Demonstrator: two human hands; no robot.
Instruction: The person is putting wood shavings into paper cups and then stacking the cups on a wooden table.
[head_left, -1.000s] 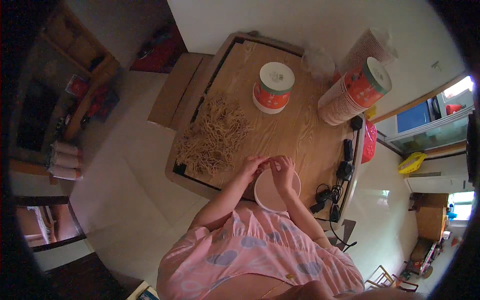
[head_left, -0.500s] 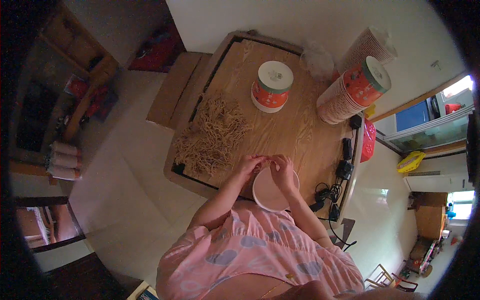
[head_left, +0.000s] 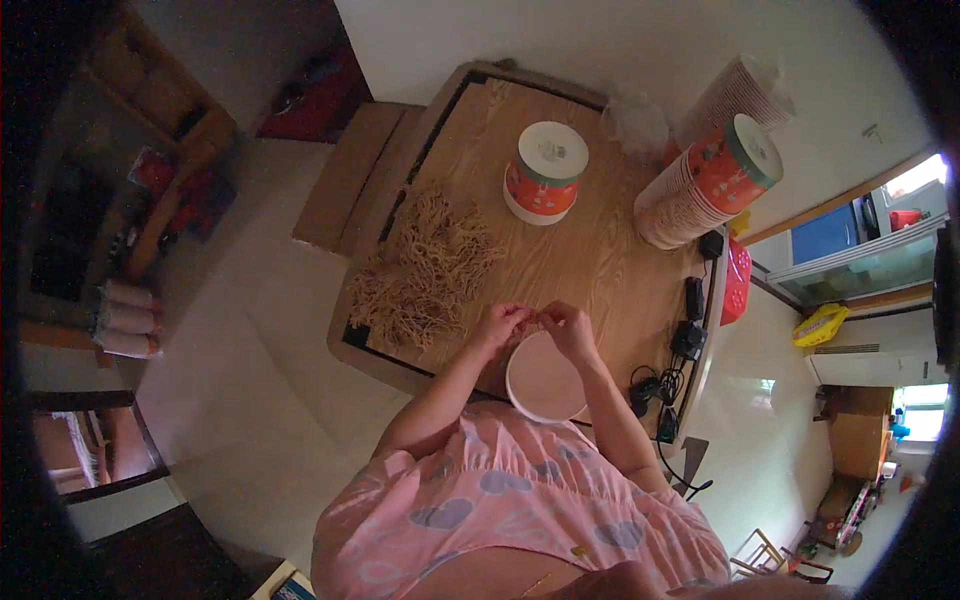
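Noodles [head_left: 428, 268] lie in a tan, tangled heap on the wooden desk [head_left: 590, 260], mid frame. Left hand [head_left: 503, 323] and right hand [head_left: 566, 325] pinch something tiny above a white bowl [head_left: 545, 380].

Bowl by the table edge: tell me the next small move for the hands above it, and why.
Probably lower the pinched bit into the bowl. The left hand and right hand meet fingertip to fingertip just over its far rim, apparently holding something small between them, too small to identify. The bowl looks empty, and the noodle heap lies just left of the hands.
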